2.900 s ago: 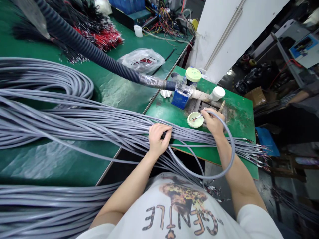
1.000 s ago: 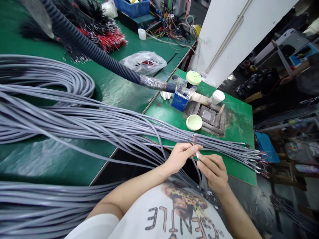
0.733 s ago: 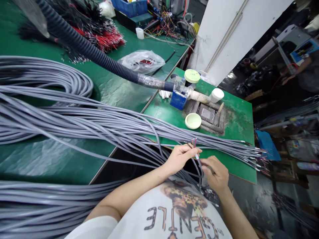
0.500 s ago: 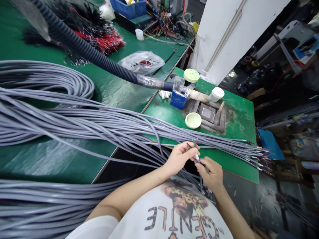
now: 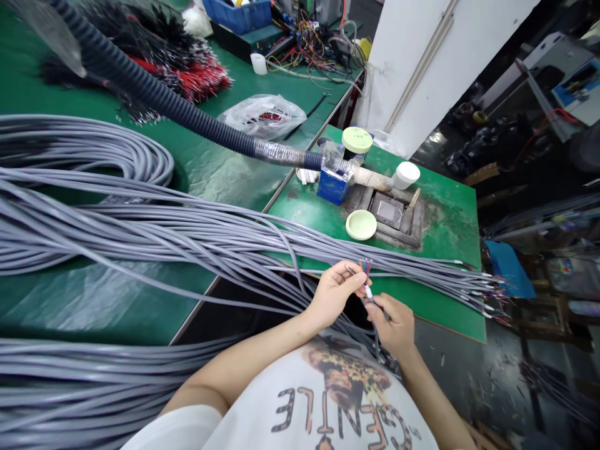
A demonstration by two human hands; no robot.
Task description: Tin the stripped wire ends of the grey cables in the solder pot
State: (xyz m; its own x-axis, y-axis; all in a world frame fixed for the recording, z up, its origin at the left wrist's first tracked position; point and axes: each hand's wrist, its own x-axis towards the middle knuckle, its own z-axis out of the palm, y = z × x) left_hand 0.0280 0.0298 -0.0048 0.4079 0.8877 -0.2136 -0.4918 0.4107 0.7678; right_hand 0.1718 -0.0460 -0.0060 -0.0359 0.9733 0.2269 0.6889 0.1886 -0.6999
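Observation:
My right hand [image 5: 392, 320] is closed around a grey cable [image 5: 369, 299] just below its stripped end. At that end a short white sleeve shows, and thin coloured wires [image 5: 365, 265] fan out above it. My left hand [image 5: 338, 289] pinches some of these wires between thumb and fingers; the pinched tips are partly hidden. Behind both hands a thick bundle of grey cables [image 5: 244, 226] runs across the bench, its stripped ends [image 5: 492, 294] spread at the right.
A solder pot [image 5: 390, 211] sits on the green board [image 5: 445, 212], beside a pale green dish [image 5: 360, 225], a white cup [image 5: 406, 175] and a blue box [image 5: 332, 186]. A dark corrugated hose [image 5: 187, 112] crosses above the bench. Coiled grey cables [image 5: 154, 165] lie left.
My left thumb and fingers have shifted on the wires, and the coloured wires now fan wider above them. My right hand keeps its hold on the cable. The view has moved slightly.

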